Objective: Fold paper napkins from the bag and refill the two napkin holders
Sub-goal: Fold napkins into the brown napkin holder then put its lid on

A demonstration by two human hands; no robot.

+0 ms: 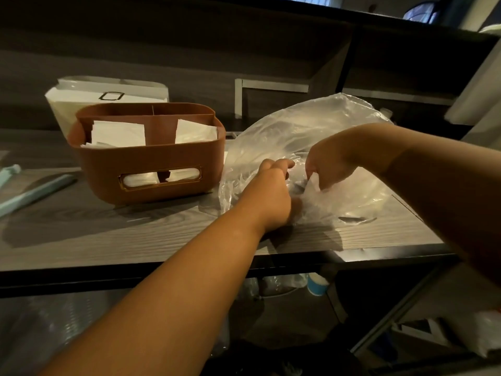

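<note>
Both hands were in the clear bag on the counter beside the brown holder, left hand gripping plastic, right hand pinching it w/ curled fingers; best to spread the mouth wide, pull napkins w/o tearing.

Looks like a café or restaurant service station: grey wood-grain counter under dark shelving, brown napkin holder stocked with white napkins, white holder behind, paper cup and plastic wrapping stowed below.
</note>
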